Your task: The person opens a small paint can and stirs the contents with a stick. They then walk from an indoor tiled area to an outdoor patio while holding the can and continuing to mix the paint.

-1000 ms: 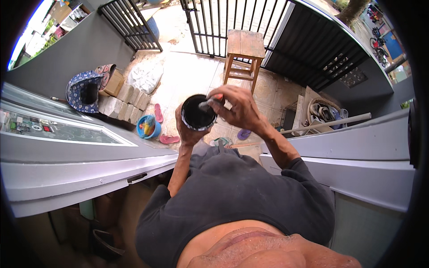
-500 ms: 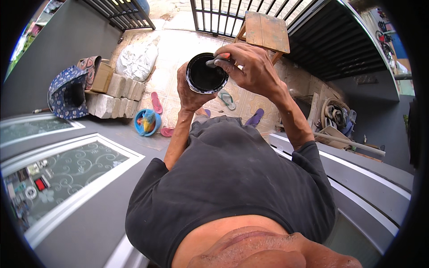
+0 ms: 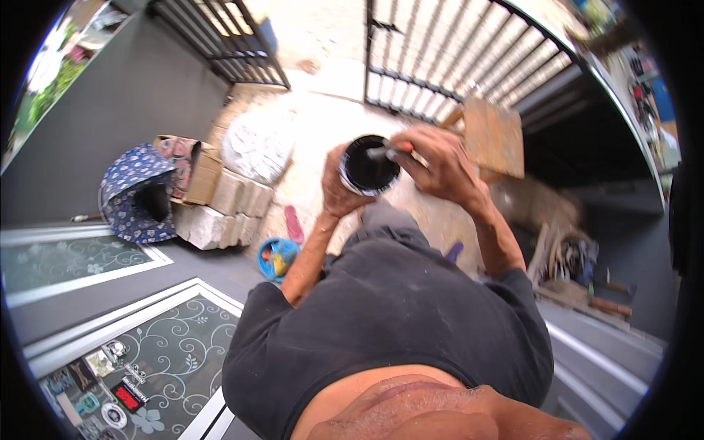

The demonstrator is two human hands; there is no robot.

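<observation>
In front of my body, my left hand point(image 3: 337, 183) wraps round the side of a can point(image 3: 371, 176) with a pale, paint-smeared rim and black paint inside. Its mouth faces up toward me. My right hand point(image 3: 444, 163) pinches a paintbrush point(image 3: 398, 148) with a red-orange handle above the can's right rim. The brush's grey lower part points down into the opening; its tip is blurred against the dark inside. Both hands are held above the tiled floor, and the left fingers are partly hidden behind the can.
A wooden stool point(image 3: 495, 136) stands ahead right by the black barred gate point(image 3: 455, 66). To the left are a white sack point(image 3: 257, 147), stacked blocks point(image 3: 227, 213), a patterned blue cloth hood point(image 3: 136, 194) and a blue bucket point(image 3: 277, 258). Tools and clutter point(image 3: 568, 257) lie right.
The view has shifted, so the surroundings sit lower and farther right. The can and both hands appear lower and to the right; my grip on can and brush stays the same.
</observation>
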